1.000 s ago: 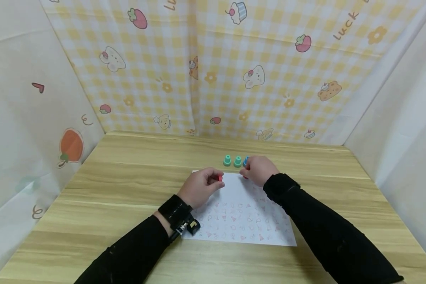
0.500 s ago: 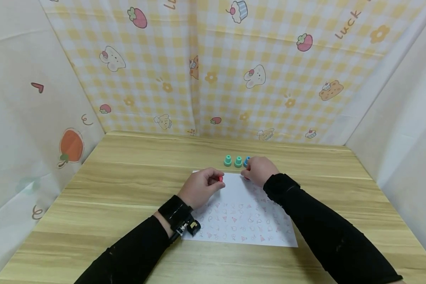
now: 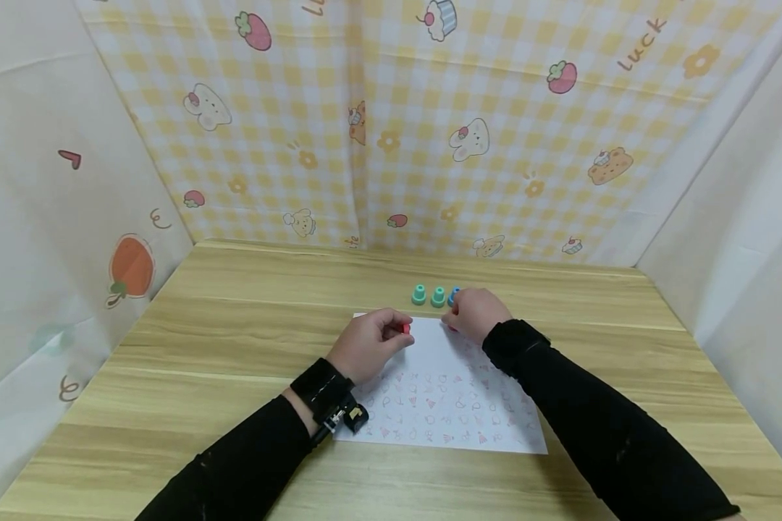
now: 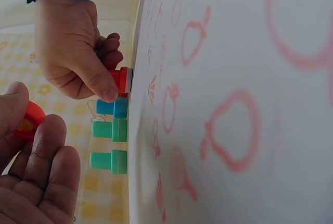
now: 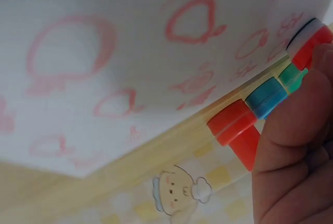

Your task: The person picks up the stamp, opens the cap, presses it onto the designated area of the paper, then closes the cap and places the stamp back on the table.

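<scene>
In the head view my left hand (image 3: 367, 347) hovers over the left part of the paper's far edge and pinches a small red cap (image 4: 32, 120) between thumb and fingers. My right hand (image 3: 478, 315) grips a red stamp (image 4: 123, 80) upright, its pale stamping end facing down at the white paper (image 3: 430, 347). That end is at or very near the sheet; contact is hard to tell. Rows of red printed shapes, some like fruit outlines, cover much of the paper. Another red stamp (image 5: 235, 125) stands beyond the right hand, hidden in the head view.
Two green stamps (image 3: 419, 295) and a blue stamp (image 3: 455, 295) stand in a row just behind the paper. The wooden table (image 3: 234, 318) meets a yellow checked cloth (image 3: 267, 145) at the back. White cloth (image 3: 39, 253) hangs at both sides.
Both hands stay almost in place. The pale end under the right hand's stamp showed more half a second ago; now mostly red shows there.
</scene>
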A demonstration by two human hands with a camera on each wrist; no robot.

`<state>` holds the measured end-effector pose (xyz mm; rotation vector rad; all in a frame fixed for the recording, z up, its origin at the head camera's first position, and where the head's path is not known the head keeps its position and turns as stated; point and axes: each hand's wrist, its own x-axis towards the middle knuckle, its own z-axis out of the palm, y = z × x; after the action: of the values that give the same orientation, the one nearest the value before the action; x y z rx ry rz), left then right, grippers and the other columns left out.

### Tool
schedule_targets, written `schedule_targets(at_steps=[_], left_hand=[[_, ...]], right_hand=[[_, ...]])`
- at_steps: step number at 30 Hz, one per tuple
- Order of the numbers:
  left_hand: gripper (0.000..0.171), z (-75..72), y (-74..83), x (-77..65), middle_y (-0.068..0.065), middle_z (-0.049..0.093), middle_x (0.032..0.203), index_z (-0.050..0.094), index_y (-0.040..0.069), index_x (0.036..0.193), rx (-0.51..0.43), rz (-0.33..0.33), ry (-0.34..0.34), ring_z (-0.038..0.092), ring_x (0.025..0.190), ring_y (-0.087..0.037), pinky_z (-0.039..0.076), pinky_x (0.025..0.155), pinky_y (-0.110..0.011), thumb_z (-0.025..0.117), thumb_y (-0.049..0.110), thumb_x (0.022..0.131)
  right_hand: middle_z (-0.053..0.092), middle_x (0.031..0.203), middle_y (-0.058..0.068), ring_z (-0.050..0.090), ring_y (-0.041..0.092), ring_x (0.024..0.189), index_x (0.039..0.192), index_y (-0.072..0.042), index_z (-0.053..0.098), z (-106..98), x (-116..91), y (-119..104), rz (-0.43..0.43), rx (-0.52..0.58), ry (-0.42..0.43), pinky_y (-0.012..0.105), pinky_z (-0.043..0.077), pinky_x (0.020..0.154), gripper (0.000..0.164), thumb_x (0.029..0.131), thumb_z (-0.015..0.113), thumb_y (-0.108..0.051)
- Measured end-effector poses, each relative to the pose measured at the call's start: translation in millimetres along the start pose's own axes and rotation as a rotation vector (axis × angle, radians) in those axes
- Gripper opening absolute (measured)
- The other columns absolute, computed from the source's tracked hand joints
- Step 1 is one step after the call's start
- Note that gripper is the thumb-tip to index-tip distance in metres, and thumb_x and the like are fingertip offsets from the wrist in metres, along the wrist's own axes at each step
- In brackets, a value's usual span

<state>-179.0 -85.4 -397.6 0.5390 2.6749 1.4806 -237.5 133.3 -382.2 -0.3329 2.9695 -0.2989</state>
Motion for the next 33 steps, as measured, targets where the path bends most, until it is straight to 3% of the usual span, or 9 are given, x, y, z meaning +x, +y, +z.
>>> schedule_targets(at_steps=[9, 17, 33], left_hand=[[0.023, 0.3, 2.8, -0.6, 0.011, 0.064, 0.088, 0.064, 0.018, 0.107, -0.017, -0.002, -0.013, 0.062, 0.076, -0.003, 0.052, 0.067, -0.022, 0.068, 0.025, 0.085], [0.023, -0.7, 2.4, 1.1, 0.01, 0.062, 0.093, 0.061, 0.024, 0.107, -0.06, -0.008, -0.032, 0.063, 0.077, -0.004, 0.053, 0.067, -0.022, 0.068, 0.023, 0.085], [0.023, 1.1, 1.4, 0.2, 0.008, 0.063, 0.092, 0.063, 0.022, 0.105, -0.08, -0.004, -0.033, 0.063, 0.077, -0.005, 0.052, 0.067, -0.022, 0.069, 0.019, 0.084]], right_hand=[[0.052, 0.058, -0.001, 0.048, 0.015, 0.054, 0.065, -0.013, 0.055, 1.6, -2.0, -2.1, -0.019, -0.008, 0.011, 0.025, 0.036, 0.053, 0.027, 0.086, 0.062, -0.029], [0.052, 0.057, -0.001, 0.048, 0.015, 0.055, 0.064, -0.014, 0.054, 5.6, 2.4, 1.8, -0.048, -0.029, 0.037, 0.025, 0.036, 0.055, 0.028, 0.085, 0.063, -0.03], [0.05, 0.056, -0.002, 0.048, 0.015, 0.055, 0.066, -0.013, 0.053, 6.1, -0.3, -0.6, -0.049, -0.036, 0.022, 0.026, 0.036, 0.056, 0.029, 0.086, 0.062, -0.031]])
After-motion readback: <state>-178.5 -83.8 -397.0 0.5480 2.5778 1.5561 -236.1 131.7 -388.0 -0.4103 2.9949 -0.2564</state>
